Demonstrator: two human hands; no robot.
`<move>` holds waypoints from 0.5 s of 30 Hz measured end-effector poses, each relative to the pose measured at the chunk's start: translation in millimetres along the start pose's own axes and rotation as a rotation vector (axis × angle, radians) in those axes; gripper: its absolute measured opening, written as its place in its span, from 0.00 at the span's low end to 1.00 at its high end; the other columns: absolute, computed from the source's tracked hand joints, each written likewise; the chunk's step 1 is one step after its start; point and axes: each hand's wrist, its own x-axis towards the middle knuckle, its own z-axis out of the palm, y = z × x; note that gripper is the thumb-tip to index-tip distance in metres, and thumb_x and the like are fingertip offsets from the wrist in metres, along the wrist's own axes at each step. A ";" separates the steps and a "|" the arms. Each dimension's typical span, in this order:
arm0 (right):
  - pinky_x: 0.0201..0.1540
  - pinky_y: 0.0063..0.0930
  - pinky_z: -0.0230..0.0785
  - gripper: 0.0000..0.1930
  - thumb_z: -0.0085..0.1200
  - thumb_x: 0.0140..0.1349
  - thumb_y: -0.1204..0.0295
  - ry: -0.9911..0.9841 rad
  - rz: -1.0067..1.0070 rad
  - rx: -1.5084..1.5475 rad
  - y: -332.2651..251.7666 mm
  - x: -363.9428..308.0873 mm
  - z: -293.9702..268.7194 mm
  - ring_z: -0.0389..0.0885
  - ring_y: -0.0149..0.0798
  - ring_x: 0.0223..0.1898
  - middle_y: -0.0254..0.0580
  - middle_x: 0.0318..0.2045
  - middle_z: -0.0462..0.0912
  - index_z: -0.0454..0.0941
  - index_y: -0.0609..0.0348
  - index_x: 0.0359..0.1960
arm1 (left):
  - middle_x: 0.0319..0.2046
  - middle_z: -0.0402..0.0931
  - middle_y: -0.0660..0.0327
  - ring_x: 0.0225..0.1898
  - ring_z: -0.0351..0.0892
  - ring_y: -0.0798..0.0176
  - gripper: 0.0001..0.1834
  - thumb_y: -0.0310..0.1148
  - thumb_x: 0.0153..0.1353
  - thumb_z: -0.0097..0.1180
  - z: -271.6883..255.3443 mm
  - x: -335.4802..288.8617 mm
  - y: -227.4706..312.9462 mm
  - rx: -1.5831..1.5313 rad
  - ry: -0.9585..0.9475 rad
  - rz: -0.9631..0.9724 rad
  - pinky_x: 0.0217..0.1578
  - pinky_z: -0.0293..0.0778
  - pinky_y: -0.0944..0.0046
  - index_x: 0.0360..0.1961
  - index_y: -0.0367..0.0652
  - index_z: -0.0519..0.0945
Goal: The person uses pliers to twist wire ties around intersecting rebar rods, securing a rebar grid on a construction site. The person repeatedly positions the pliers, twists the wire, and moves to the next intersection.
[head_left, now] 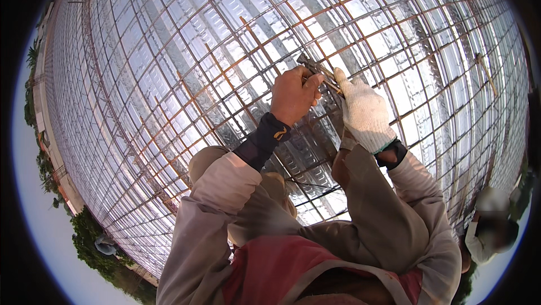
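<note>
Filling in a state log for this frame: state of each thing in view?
pincer-like tool, gripped; jaw opening unclear
right hand, gloved, closed on the pincer-like tool
left hand, bare, curled at the pincer-like tool; hold unclear
steel bars, crossed in a grid, rust-brown in places
metal sheeting, shiny, beneath the steel bars

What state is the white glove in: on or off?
On: the white glove covers the right hand; the left hand shows bare skin.

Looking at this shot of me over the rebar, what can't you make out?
In the head view:
Tool, handle ends: hidden by right hand.
Whatever left hand may pinch: hidden by the hand itself.
Co-worker at right: head area blurred.
Grey shape, lower left: too small to identify.
</note>
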 end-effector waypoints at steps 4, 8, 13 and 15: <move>0.54 0.56 0.80 0.30 0.55 0.71 0.72 -0.189 0.004 0.324 15.5 -7.1 8.2 0.87 0.64 0.54 0.61 0.55 0.87 0.72 0.52 0.76 | 0.15 0.80 0.58 0.16 0.77 0.68 0.22 0.41 0.80 0.56 -21.6 2.7 -7.5 -0.003 0.002 0.025 0.24 0.73 0.59 0.35 0.32 0.87; 0.63 0.49 0.78 0.33 0.50 0.70 0.71 -0.475 -0.030 0.585 18.6 -4.9 -14.8 0.87 0.61 0.58 0.62 0.59 0.85 0.69 0.52 0.79 | 0.14 0.75 0.62 0.16 0.71 0.69 0.24 0.41 0.81 0.55 -41.0 5.5 -9.6 -0.178 -0.020 -0.057 0.24 0.69 0.61 0.33 0.31 0.87; 0.61 0.39 0.78 0.34 0.52 0.70 0.70 -0.512 -0.160 0.586 62.5 -12.1 -6.9 0.87 0.49 0.55 0.55 0.54 0.87 0.69 0.55 0.80 | 0.15 0.73 0.67 0.15 0.65 0.73 0.22 0.43 0.81 0.56 -83.8 18.5 4.5 -0.344 0.196 -0.057 0.19 0.61 0.66 0.34 0.35 0.86; 0.59 0.34 0.78 0.33 0.52 0.71 0.74 -0.600 0.004 0.891 75.7 -20.2 -11.2 0.86 0.39 0.51 0.45 0.51 0.88 0.70 0.58 0.79 | 0.15 0.71 0.67 0.13 0.60 0.75 0.23 0.46 0.82 0.53 -101.6 22.3 1.7 -0.452 0.272 -0.040 0.16 0.53 0.68 0.36 0.37 0.86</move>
